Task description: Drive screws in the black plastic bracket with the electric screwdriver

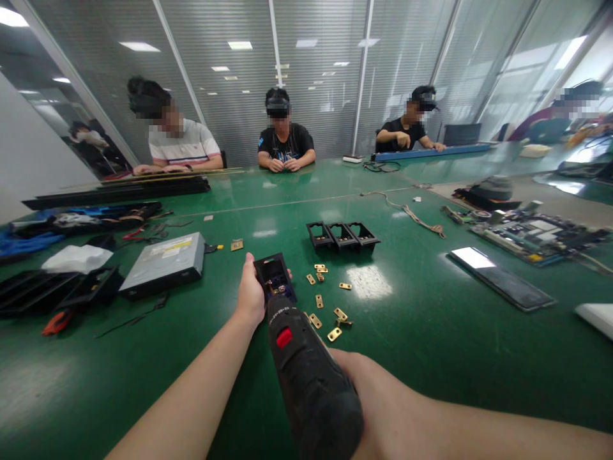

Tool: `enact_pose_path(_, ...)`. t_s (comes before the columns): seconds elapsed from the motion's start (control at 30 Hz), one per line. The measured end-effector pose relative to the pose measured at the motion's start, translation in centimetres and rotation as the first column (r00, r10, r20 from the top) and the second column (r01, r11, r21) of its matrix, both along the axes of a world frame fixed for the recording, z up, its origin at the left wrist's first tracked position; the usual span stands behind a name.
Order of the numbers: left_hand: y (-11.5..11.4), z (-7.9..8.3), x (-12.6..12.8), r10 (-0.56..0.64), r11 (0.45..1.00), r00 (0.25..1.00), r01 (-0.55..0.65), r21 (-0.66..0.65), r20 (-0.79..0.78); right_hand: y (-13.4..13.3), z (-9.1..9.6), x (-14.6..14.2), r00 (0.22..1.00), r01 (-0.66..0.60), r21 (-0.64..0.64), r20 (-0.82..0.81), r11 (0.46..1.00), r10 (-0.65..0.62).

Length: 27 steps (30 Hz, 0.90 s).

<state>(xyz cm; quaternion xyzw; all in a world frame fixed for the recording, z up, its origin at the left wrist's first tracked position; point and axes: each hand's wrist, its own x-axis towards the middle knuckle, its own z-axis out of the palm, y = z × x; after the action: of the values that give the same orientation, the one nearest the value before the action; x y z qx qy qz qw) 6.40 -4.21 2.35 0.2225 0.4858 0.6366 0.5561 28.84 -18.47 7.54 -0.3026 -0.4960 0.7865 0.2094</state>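
My left hand [251,292] is closed around a small black plastic frame [280,260], tilted toward me, with metal bits inside its opening. In my right hand [364,383] is a black cordless drill [311,383] with a red switch on top. The drill's front end points into the frame, and its body hides the tip. Several small brass plates [334,334] with holes lie scattered on the table to the right of the frame. Beyond them stands a row of three joined black plastic frames [342,237].
On the left sit a disc drive [165,265], black trays [43,291] and blue cables [29,243]. At right lie a phone [500,278] and circuit boards [541,230]. Several people sit across the green table [431,370], one at a blue bar [431,153].
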Motion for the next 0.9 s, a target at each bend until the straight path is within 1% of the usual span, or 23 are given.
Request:
enact_pose_path(0.2,-0.1,-1.0,-0.2,-0.015,0.994,0.999,0.02,0.107,-0.043,0.0,0.0,0.0,1.0,-0.013,0.028,0.026,1.0,0.013)
enact_pose_path(0.3,-0.3,-1.3,-0.4,-0.02,0.98,0.992,0.044,0.192,-0.126,0.1,-0.5,-0.3,0.999,-0.012,0.003,0.03,1.0,0.012)
enact_pose_path(0.4,-0.3,-1.4,-0.6,-0.021,0.971,0.982,0.066,0.232,-0.189,0.2,-0.8,-0.6,0.999,-0.023,-0.021,0.034,1.0,0.024)
enact_pose_path(0.53,-0.2,-1.3,-0.4,0.003,0.966,0.979,0.049,0.254,-0.202,0.2,-0.5,-0.4,1.0,-0.015,-0.021,0.017,1.0,0.015)
enact_pose_path(0.7,-0.3,-0.9,-0.2,0.033,0.972,0.978,0.017,0.234,-0.207,0.0,0.2,-0.2,1.0,-0.003,-0.018,0.029,1.0,0.003)
enact_pose_path(0.8,-0.5,-0.8,-0.1,0.028,0.972,0.972,0.028,0.233,-0.235,0.0,0.1,-0.5,0.999,0.009,-0.011,0.032,1.0,-0.008)
enact_pose_path(0.9,-0.6,-0.6,-0.2,0.033,0.972,0.966,0.029,0.233,-0.256,0.1,-0.3,-0.8,0.999,-0.002,-0.047,0.034,0.999,0.003)
